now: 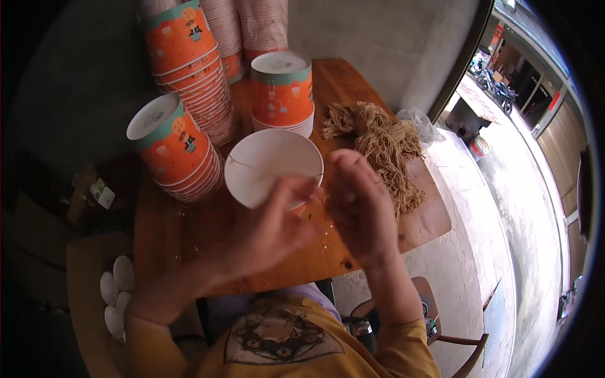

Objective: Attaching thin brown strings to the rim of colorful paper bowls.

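- Left hand (271, 222) and right hand (363, 205) curled near the white tub's (277, 148) right rim; blur hid whether either pinched anything.
- That tub stood mouth up on the table (432, 217), a thin string (242, 162) inside.
- Steadying its wall probably mattered, with only gentle pulls.

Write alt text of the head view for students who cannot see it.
A person's left hand and right hand, blurred, are close together near a white-lined tub on a wooden table. Stacked upturned orange tubs stand left and beyond; tan strands lie right.
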Motion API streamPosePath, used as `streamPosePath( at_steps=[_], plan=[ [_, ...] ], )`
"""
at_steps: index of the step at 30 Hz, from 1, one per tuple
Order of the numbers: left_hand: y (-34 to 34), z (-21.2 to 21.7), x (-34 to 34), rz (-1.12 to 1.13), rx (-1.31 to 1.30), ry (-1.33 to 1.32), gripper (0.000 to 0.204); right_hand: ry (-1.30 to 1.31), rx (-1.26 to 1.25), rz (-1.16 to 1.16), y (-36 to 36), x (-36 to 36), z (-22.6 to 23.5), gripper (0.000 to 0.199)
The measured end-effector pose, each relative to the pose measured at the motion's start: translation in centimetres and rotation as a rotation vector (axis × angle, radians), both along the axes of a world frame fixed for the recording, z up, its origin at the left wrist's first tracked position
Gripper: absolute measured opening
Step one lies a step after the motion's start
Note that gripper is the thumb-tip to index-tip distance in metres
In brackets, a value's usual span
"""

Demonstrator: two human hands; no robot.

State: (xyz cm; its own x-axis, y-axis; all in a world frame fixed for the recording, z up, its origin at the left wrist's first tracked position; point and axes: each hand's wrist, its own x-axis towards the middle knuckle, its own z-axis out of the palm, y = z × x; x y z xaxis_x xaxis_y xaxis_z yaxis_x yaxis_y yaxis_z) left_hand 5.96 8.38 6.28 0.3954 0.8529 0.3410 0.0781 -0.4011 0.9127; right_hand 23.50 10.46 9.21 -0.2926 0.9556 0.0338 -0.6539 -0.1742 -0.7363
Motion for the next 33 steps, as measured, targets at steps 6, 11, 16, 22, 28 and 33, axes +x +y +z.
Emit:
streamPosePath(
  at_steps=[6,11,16,22,28,33],
  plan=[
    [-1.4,0.3,2.4,0.0,-0.54,-0.143,0.02,-0.01,0.078,-0.063,0.7,-0.5,-1.0,0.018],
    [-0.3,0.5,0.6,0.067,-0.317,0.18,0.016,-0.107,0.078,-0.154,2.2,1.9,-3.4,0.019],
    [1.8,1.6,1.4,0.085,0.031,0.47,0.014,-1.129,0.699,-0.71,4.2,3.9,-6.4,0.019],
    [5.6,3.7,2.3,0.075,0.225,0.713,0.015,-0.622,0.338,-0.077,1.5,3.4,-4.0,0.032],
    [6.3,4.4,2.7,0.07,0.148,0.724,0.017,-0.818,0.366,-0.187,2.8,4.3,-5.8,0.012],
    [4.6,2.0,1.1,0.148,-0.013,0.702,0.017,-0.611,0.239,-0.401,3.3,5.0,-6.6,0.014]
  ],
)
